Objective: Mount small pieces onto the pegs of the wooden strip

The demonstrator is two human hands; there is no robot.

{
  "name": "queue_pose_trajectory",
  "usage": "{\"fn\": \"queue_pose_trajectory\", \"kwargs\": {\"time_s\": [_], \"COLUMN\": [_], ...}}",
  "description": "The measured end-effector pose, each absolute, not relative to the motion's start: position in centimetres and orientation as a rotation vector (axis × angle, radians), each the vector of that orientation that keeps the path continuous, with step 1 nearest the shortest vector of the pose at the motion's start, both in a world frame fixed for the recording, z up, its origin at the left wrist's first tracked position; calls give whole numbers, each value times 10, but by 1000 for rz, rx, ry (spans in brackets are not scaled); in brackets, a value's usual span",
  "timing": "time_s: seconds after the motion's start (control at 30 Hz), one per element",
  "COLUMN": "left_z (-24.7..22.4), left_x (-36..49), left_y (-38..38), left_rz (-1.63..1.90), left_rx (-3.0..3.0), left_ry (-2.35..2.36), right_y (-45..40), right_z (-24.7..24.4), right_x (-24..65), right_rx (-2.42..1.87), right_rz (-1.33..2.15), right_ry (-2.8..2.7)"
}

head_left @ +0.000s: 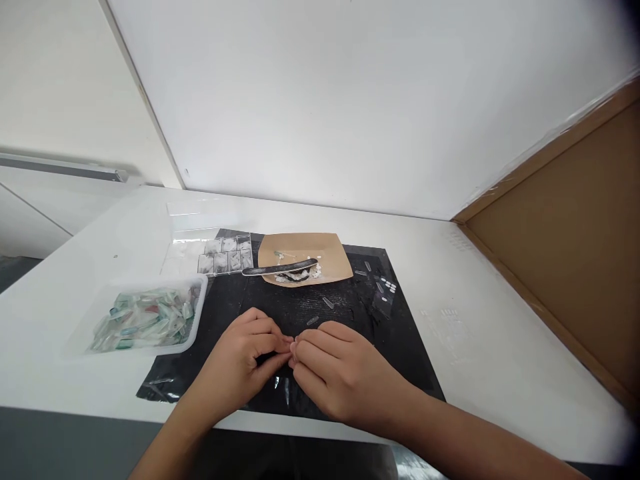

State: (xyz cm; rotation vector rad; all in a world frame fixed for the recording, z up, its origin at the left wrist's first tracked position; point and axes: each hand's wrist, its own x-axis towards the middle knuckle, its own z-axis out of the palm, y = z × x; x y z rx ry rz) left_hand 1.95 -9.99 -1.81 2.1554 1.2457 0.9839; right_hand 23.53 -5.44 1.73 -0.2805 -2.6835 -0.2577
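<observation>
Over the front of a black mat (280, 310), my left hand (253, 350) and my right hand (340, 370) meet fingertip to fingertip. Both are closed in a pinch. Whatever lies between the fingers is hidden or too small to make out. Just beyond the fingertips lie two small clear nail tips (328, 303), apart from my hands. Farther back, a dark nail file (280, 268) rests across a brown paper tray (333, 257), with white bits and a dark piece beside it.
At left stands a translucent plastic tub (200, 313) full of greenish clear pieces. Behind it lies a clear compartment box (227, 257) with its lid folded back. Small white adhesive tabs (389, 287) and more clear tips are at the mat's right. A brown-edged panel (560, 200) borders the right side.
</observation>
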Motion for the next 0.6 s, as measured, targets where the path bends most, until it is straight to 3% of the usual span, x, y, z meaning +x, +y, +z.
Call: {"fn": "queue_pose_trajectory", "kwargs": {"time_s": [0.6], "left_z": [-20], "left_x": [18], "left_y": [-98], "left_rz": [999], "left_rx": [2149], "left_ry": [1222], "right_y": [-58], "right_z": [16], "right_x": [231], "right_rx": [-278], "right_rz": [-387], "right_ry": [-2656]}}
